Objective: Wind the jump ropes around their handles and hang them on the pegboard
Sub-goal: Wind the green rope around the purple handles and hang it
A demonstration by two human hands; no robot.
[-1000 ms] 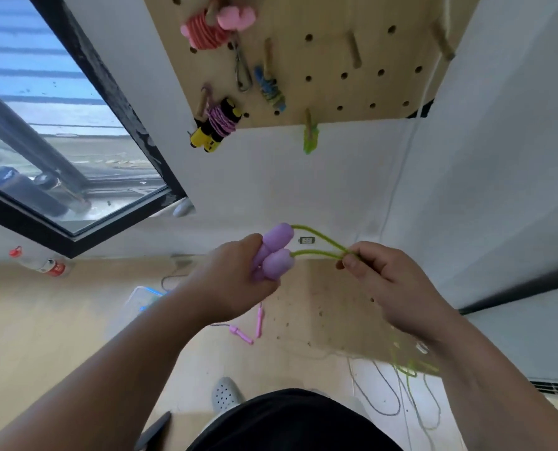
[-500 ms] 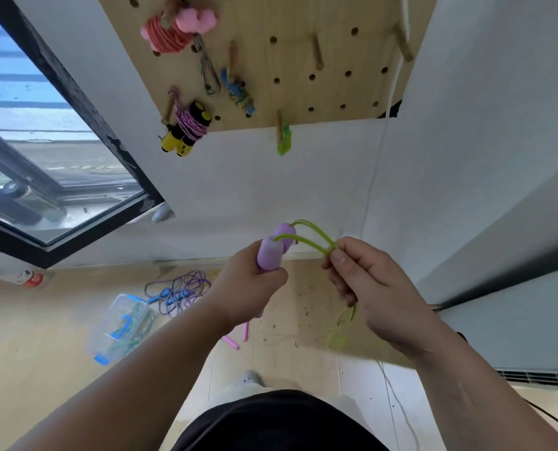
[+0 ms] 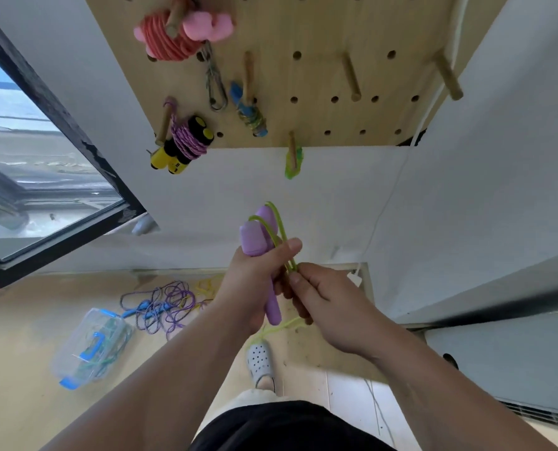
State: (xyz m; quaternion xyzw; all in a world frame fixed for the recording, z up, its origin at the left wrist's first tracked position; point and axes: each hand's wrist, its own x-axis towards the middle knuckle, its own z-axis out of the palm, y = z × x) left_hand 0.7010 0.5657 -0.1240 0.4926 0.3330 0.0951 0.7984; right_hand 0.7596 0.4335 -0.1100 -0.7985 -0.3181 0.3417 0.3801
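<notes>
Green rope (image 3: 280,230) seemingly between right fingers (image 3: 299,283)

On the pegboard (image 3: 303,34) your free room lies to the right: one bare peg (image 3: 351,78) mid-board and another bare peg (image 3: 448,76) at the right edge, with a white cord (image 3: 460,14) hanging just beside it. Leftward, the coral rope bundle (image 3: 168,39), carabiner (image 3: 215,87), purple rope bundle (image 3: 186,143) and blue-handled bundle (image 3: 251,113) crowd the pegs. A green bundle (image 3: 293,162) fills the lowest.

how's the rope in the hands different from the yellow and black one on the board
The lilac-handled rope is gripped by the left hand, its green cord mostly loose; the yellow-and-black rope hangs from a peg, its purple cord wound tight. Both have their handles paired side by side.
</notes>
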